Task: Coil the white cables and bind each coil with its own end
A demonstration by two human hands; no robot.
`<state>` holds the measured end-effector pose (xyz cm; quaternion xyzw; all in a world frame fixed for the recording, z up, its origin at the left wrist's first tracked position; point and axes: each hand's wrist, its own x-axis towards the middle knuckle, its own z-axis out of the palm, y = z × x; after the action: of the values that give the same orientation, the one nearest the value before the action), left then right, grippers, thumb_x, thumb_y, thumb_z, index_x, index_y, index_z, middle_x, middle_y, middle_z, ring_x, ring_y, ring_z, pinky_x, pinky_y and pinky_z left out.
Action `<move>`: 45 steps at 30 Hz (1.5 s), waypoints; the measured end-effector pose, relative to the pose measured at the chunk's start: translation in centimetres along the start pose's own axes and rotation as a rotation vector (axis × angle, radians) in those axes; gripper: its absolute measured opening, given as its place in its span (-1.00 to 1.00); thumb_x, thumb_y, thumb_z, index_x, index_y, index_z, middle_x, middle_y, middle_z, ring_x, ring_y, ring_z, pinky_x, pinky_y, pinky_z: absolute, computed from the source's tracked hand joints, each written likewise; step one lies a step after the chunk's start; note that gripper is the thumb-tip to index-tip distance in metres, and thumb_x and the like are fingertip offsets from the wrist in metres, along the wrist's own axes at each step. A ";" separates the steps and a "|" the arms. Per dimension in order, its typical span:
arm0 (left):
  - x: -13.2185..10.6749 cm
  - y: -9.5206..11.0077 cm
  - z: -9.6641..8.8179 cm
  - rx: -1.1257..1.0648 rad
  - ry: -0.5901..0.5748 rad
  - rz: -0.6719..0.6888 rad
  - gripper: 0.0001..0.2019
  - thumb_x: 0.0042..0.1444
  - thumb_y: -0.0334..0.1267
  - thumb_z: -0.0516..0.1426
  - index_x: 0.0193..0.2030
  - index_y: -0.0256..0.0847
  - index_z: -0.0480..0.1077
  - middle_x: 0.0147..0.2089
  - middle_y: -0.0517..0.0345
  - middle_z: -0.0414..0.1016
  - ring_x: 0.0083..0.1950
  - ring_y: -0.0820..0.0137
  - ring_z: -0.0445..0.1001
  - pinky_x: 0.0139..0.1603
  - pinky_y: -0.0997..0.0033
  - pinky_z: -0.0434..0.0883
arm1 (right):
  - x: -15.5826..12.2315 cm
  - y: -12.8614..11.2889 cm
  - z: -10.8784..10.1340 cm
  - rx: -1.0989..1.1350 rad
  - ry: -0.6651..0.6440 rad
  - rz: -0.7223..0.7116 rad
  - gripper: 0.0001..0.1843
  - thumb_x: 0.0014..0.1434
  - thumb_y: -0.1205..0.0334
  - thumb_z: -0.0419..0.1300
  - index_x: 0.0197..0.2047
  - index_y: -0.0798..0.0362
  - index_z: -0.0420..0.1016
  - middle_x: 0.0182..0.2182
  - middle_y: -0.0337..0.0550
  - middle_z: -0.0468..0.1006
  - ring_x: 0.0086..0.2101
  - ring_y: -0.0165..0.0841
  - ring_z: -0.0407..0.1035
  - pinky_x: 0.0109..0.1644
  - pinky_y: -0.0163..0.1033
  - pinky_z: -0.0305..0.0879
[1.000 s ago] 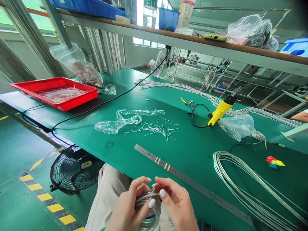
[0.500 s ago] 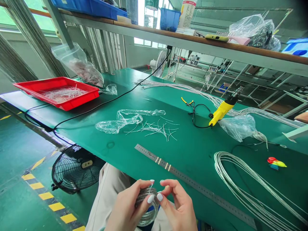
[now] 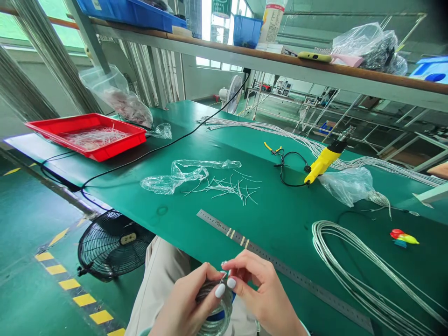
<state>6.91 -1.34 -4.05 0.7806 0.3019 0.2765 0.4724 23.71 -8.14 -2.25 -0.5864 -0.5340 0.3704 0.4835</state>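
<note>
My left hand (image 3: 191,298) cradles a coil of silver braided wire (image 3: 215,311) low over my lap. My right hand (image 3: 261,291) sits just above the coil, with thumb and fingertips pinched at a thin wire end sticking out of it. Beyond my hands, a steel ruler (image 3: 280,266) lies on the green bench mat (image 3: 280,210). Further off lie a looped bundle of silver wire (image 3: 353,266), a yellow-handled tool (image 3: 324,161), and small yellow-handled pliers (image 3: 272,148).
Cut wire pieces (image 3: 224,189) and a clear plastic bag (image 3: 175,179) lie mid-bench. A red tray (image 3: 86,140) holds wire bits at the left. A black fan (image 3: 114,245) stands on the floor. A shelf (image 3: 280,63) runs overhead. Another person's arm (image 3: 439,170) shows at the far right.
My right hand has moved up and to the right, and now pinches at the wire end. The coil sits slightly lower in my left hand.
</note>
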 end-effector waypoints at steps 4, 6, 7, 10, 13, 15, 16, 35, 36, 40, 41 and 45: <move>0.0 0.3 0.0 0.008 -0.001 0.016 -0.68 0.28 -0.01 0.03 -0.40 -0.15 0.35 -0.51 0.23 0.40 -0.50 0.44 0.35 -0.50 0.56 0.37 | 0.1 -0.3 0.5 -0.035 0.019 0.001 -0.89 0.20 0.19 0.24 -0.32 0.02 0.56 -0.38 -0.19 0.54 -0.45 -0.41 0.41 -0.40 -0.37 0.32; 0.0 0.5 0.0 0.009 0.000 0.043 -0.70 0.29 -0.05 0.03 -0.39 -0.15 0.36 -0.50 0.23 0.43 -0.49 0.44 0.39 -0.49 0.56 0.40 | 0.1 -0.3 0.9 -0.010 0.036 0.053 -0.84 0.20 0.14 0.22 -0.34 0.04 0.51 -0.44 -0.22 0.51 -0.48 -0.43 0.36 -0.45 -0.38 0.27; 0.0 0.6 0.0 0.008 0.009 0.059 -0.72 0.30 -0.07 0.03 -0.38 -0.14 0.36 -0.49 0.22 0.46 -0.48 0.44 0.42 -0.48 0.56 0.41 | 0.1 -0.3 1.1 0.020 0.044 0.087 -0.81 0.20 0.10 0.21 -0.35 0.04 0.48 -0.47 -0.24 0.48 -0.50 -0.44 0.33 -0.48 -0.39 0.23; 0.1 0.6 0.1 0.007 0.075 0.079 -0.83 0.27 -0.16 0.08 -0.33 -0.12 0.38 -0.45 0.23 0.54 -0.46 0.43 0.51 -0.47 0.56 0.46 | -0.1 -0.1 1.9 0.127 0.058 0.169 -0.72 0.21 -0.01 0.18 -0.34 0.03 0.38 -0.54 -0.30 0.37 -0.57 -0.48 0.22 -0.58 -0.41 0.11; 0.0 0.5 0.1 0.014 0.165 0.078 -0.92 0.21 -0.19 0.14 -0.26 -0.11 0.38 -0.44 0.25 0.59 -0.51 0.44 0.54 -0.52 0.58 0.48 | -0.4 0.2 2.4 0.168 0.076 0.173 -0.72 0.21 -0.02 0.18 -0.32 0.03 0.35 -0.52 -0.31 0.33 -0.62 -0.51 0.13 -0.64 -0.42 0.06; -0.1 0.4 0.1 0.030 0.200 0.093 -0.92 0.19 -0.19 0.16 -0.25 -0.11 0.37 -0.45 0.26 0.60 -0.53 0.44 0.55 -0.55 0.59 0.48 | -0.5 0.3 2.5 0.171 0.090 0.158 -0.74 0.21 0.00 0.19 -0.26 0.04 0.39 -0.49 -0.29 0.34 -0.59 -0.50 0.16 -0.63 -0.43 0.10; -0.1 0.4 0.0 0.040 0.198 0.105 -0.91 0.20 -0.18 0.16 -0.26 -0.11 0.37 -0.46 0.26 0.60 -0.53 0.44 0.55 -0.56 0.59 0.47 | -0.5 0.3 2.5 0.175 0.091 0.153 -0.74 0.21 0.01 0.19 -0.22 0.05 0.42 -0.47 -0.27 0.35 -0.56 -0.49 0.19 -0.61 -0.43 0.13; 0.3 0.7 -0.5 0.600 0.233 0.539 -0.79 0.41 -0.18 -0.09 -0.22 -0.14 0.27 -0.42 0.20 0.58 -0.48 0.46 0.57 -0.50 0.56 0.47 | -0.3 -0.8 1.6 0.110 0.054 0.253 -0.72 0.14 0.05 0.22 -0.42 0.11 0.53 -0.38 -0.07 0.55 -0.38 -0.33 0.45 -0.35 -0.31 0.37; 0.4 0.8 -0.6 0.636 0.231 0.562 -0.79 0.42 -0.20 -0.10 -0.22 -0.15 0.27 -0.43 0.20 0.58 -0.49 0.45 0.57 -0.51 0.54 0.46 | -0.3 -0.9 1.6 0.098 0.053 0.261 -0.74 0.14 0.08 0.20 -0.41 0.11 0.53 -0.38 -0.07 0.56 -0.38 -0.32 0.46 -0.33 -0.30 0.38; 0.6 0.9 -0.6 0.772 0.230 0.633 -0.78 0.42 -0.29 -0.11 -0.23 -0.20 0.29 -0.44 0.16 0.58 -0.47 0.39 0.58 -0.53 0.46 0.44 | -0.2 -1.3 1.8 0.073 0.051 0.286 -0.74 0.12 0.11 0.17 -0.39 0.13 0.54 -0.37 -0.01 0.60 -0.36 -0.26 0.51 -0.27 -0.25 0.44; 0.6 0.9 -0.6 0.795 0.235 0.643 -0.77 0.42 -0.30 -0.11 -0.24 -0.21 0.29 -0.43 0.14 0.58 -0.46 0.38 0.59 -0.52 0.46 0.44 | -0.2 -1.3 1.9 0.071 0.055 0.292 -0.74 0.11 0.10 0.17 -0.40 0.13 0.54 -0.37 0.00 0.61 -0.36 -0.25 0.52 -0.27 -0.23 0.44; 0.6 0.9 -0.6 0.840 0.244 0.667 -0.76 0.42 -0.31 -0.12 -0.25 -0.22 0.29 -0.42 0.13 0.59 -0.46 0.36 0.59 -0.54 0.42 0.41 | -0.1 -1.2 2.0 0.076 0.063 0.308 -0.76 0.06 0.11 0.18 -0.42 0.13 0.53 -0.36 0.04 0.63 -0.37 -0.21 0.54 -0.28 -0.20 0.47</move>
<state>7.01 -0.87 -2.94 0.9176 0.1754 0.3554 -0.0315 21.50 -7.96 -1.64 -0.6539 -0.4079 0.4417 0.4592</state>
